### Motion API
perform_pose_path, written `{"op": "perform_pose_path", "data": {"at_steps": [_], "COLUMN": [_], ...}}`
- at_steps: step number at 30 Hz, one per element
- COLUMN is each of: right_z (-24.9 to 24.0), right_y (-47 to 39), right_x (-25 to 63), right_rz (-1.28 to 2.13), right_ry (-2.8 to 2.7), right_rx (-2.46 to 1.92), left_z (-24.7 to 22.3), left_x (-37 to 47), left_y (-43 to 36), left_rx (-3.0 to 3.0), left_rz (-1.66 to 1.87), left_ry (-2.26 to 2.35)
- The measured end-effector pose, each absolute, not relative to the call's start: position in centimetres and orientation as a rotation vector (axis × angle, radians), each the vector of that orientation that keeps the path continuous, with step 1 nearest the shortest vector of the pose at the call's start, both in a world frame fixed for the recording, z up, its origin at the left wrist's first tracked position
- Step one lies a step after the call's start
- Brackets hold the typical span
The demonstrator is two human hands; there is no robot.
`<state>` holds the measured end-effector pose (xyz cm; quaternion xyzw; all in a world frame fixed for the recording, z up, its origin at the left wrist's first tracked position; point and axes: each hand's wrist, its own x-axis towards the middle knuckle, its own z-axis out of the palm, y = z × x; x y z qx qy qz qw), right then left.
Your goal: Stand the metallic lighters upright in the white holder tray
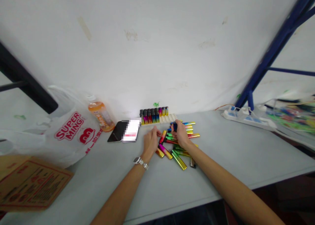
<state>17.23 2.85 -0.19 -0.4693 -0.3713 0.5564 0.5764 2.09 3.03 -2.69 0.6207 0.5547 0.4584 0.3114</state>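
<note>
A pale tray (168,118) stands against the wall, its left part filled with upright dark-capped metallic lighters (150,116). Loose shiny lighters (178,159) in green, gold, pink, red and blue lie in a pile in front of it. My right hand (180,133) is closed over the back of the pile, around a dark blue lighter (175,126). Just left of the pile is my left hand (150,141), its fingers curled together beside a red lighter (162,137); whatever they may hold is hidden. A watch is on my left wrist.
Left of the tray lie a black phone (115,132) and a bright-screened device (131,130). Farther left are an orange drink bottle (101,116), a white plastic bag (73,130) and a cardboard box (34,182). A power strip (248,119) lies at right beside a blue post (268,54).
</note>
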Motion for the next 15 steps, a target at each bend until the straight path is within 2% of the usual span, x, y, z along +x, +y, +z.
{"op": "perform_pose_path", "data": {"at_steps": [15], "right_z": [-1.2], "right_y": [3.0], "right_x": [17.4], "right_rz": [1.165], "right_ry": [-1.041], "right_rx": [-1.117], "left_z": [-2.7], "left_x": [2.1], "left_y": [3.0], "left_rx": [1.646], "left_rz": [1.202], "left_ry": [1.473]}}
